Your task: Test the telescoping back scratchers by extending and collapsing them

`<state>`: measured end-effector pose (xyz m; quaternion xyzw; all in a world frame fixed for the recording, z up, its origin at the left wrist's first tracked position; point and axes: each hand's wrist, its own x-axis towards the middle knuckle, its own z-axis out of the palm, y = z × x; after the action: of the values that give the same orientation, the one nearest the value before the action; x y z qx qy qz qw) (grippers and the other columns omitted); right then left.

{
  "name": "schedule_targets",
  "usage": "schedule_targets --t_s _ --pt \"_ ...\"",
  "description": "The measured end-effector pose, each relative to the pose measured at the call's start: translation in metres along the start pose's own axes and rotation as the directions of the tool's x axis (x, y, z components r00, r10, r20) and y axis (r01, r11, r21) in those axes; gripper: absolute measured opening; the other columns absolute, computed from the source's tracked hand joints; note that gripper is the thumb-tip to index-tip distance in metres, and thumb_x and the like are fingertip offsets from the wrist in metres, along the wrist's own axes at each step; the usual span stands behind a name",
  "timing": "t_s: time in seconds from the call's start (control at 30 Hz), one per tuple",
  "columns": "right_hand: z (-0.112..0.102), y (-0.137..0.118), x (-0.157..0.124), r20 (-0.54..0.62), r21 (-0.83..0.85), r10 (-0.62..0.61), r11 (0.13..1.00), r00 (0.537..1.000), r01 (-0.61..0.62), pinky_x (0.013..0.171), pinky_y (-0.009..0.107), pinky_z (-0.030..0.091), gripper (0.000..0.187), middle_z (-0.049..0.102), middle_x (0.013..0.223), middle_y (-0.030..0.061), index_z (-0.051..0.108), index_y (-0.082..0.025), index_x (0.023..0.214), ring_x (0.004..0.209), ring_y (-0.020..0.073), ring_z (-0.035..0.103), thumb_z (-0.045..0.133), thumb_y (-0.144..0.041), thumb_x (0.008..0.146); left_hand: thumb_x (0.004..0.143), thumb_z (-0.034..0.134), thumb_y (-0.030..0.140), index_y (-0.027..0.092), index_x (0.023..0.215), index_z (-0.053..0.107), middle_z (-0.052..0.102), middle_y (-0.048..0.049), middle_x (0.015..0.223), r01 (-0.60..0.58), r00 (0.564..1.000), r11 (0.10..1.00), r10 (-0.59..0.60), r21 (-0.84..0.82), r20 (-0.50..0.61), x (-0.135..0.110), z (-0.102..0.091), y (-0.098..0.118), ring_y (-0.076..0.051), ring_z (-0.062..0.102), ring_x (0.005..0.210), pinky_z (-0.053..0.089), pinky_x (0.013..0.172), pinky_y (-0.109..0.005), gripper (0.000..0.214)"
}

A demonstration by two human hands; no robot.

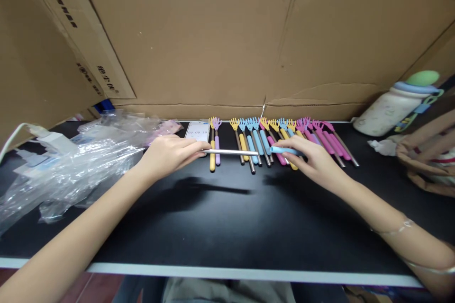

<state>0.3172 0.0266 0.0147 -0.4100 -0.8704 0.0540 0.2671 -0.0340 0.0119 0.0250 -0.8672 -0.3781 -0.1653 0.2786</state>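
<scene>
My left hand [175,154] is closed around one end of a back scratcher's metal rod [231,152], which points level to the right; the end inside the hand is hidden. In my right hand [313,158] a light blue handle sleeve [284,150] is pinched, its open end facing the rod's tip. A small gap separates sleeve and rod. Behind them lies a row of back scratchers with claw heads in yellow, blue and pink [329,141], some with coloured handles, some with bare rod ends. A yellow one [212,156] and a purple one [218,151] lie apart at the left.
A phone showing a timer [197,131] lies behind my left hand. Crumpled clear plastic bags [78,165] and a white charger [53,139] are at the left. To the right are a tilted white bottle [394,109] and a brown bag [423,156]. Cardboard walls [213,33] enclose the black table [213,236].
</scene>
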Motion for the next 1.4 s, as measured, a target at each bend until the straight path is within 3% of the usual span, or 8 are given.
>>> schedule_targets --t_s 0.13,0.27,0.57,0.77,0.87,1.03,1.2,1.4 --pt "0.013 -0.008 -0.004 0.025 0.0 0.052 0.999 0.998 -0.052 0.078 0.027 0.042 0.027 0.065 0.103 0.0014 0.056 -0.026 0.11 0.089 0.0144 0.059 0.042 -0.037 0.09 0.094 0.033 0.037 0.027 0.099 0.061 0.071 0.0029 0.085 -0.039 0.999 0.999 0.039 -0.013 0.027 0.0 0.006 0.006 -0.013 0.064 0.064 0.037 0.053 -0.022 0.029" --pt "0.019 -0.011 -0.007 -0.019 0.045 0.11 0.993 0.994 -0.109 0.065 0.026 0.042 0.026 0.065 0.091 0.0029 0.054 -0.022 0.105 0.072 0.0135 0.058 0.044 -0.039 0.088 0.095 0.031 0.035 0.025 0.096 0.061 0.071 0.0016 0.077 -0.043 0.998 0.999 0.043 -0.016 0.04 0.001 0.007 0.01 -0.013 0.064 0.059 0.036 0.05 -0.022 0.032" --pt "0.005 -0.02 0.006 -0.059 0.154 0.066 0.987 0.996 -0.057 0.069 0.027 0.042 0.026 0.062 0.094 0.0036 0.054 -0.022 0.108 0.077 0.0142 0.056 0.043 -0.036 0.089 0.094 0.033 0.038 0.026 0.098 0.062 0.069 0.0013 0.073 -0.009 1.0 1.0 0.009 -0.001 -0.01 0.008 -0.003 -0.004 -0.013 0.064 0.061 0.036 0.051 -0.021 0.032" --pt "-0.01 -0.02 0.025 0.008 0.075 -0.014 0.997 1.0 0.013 0.067 0.025 0.043 0.025 0.063 0.095 0.0021 0.057 -0.023 0.107 0.078 0.0137 0.058 0.045 -0.036 0.088 0.095 0.032 0.033 0.026 0.099 0.061 0.071 0.0017 0.081 -0.095 0.995 0.994 0.096 0.049 -0.018 0.013 0.002 -0.001 -0.011 0.062 0.059 0.035 0.049 -0.022 0.03" --pt "-0.005 -0.012 0.025 0.017 0.046 -0.079 0.996 0.997 0.078 0.074 0.026 0.042 0.025 0.064 0.1 0.002 0.058 -0.024 0.107 0.087 0.0145 0.058 0.045 -0.034 0.089 0.094 0.035 0.035 0.025 0.099 0.061 0.071 0.002 0.079 -0.069 0.996 0.996 0.072 0.05 -0.058 0.013 0.012 0.002 -0.011 0.061 0.058 0.035 0.05 -0.022 0.029" --pt "0.011 0.0 0.014 -0.032 -0.09 -0.145 0.986 0.989 0.141 0.071 0.029 0.037 0.024 0.064 0.086 0.0014 0.059 -0.024 0.107 0.075 0.0141 0.052 0.043 -0.032 0.091 0.093 0.039 0.036 0.025 0.096 0.062 0.069 0.0022 0.07 -0.007 0.997 1.0 0.007 0.008 -0.083 0.01 0.029 0.007 -0.013 0.062 0.06 0.039 0.058 -0.023 0.027" --pt "0.017 0.003 0.007 -0.057 -0.197 -0.147 0.971 0.988 0.133 0.068 0.03 0.032 0.024 0.06 0.078 0.0027 0.059 -0.023 0.106 0.074 0.0155 0.047 0.044 -0.032 0.09 0.094 0.038 0.035 0.025 0.097 0.063 0.07 0.001 0.086 0.023 0.995 0.999 -0.025 -0.025 -0.098 0.002 0.032 0.011 -0.012 0.064 0.068 0.04 0.058 -0.023 0.027" --pt "0.02 -0.003 0.007 -0.082 -0.196 -0.118 0.975 0.99 0.1 0.07 0.03 0.031 0.023 0.061 0.08 0.0027 0.06 -0.025 0.105 0.079 0.0168 0.047 0.046 -0.032 0.089 0.093 0.04 0.035 0.027 0.1 0.064 0.07 0.0018 0.08 0.057 0.992 0.998 -0.058 -0.007 -0.116 -0.002 0.029 0.012 -0.012 0.063 0.069 0.041 0.059 -0.024 0.026"
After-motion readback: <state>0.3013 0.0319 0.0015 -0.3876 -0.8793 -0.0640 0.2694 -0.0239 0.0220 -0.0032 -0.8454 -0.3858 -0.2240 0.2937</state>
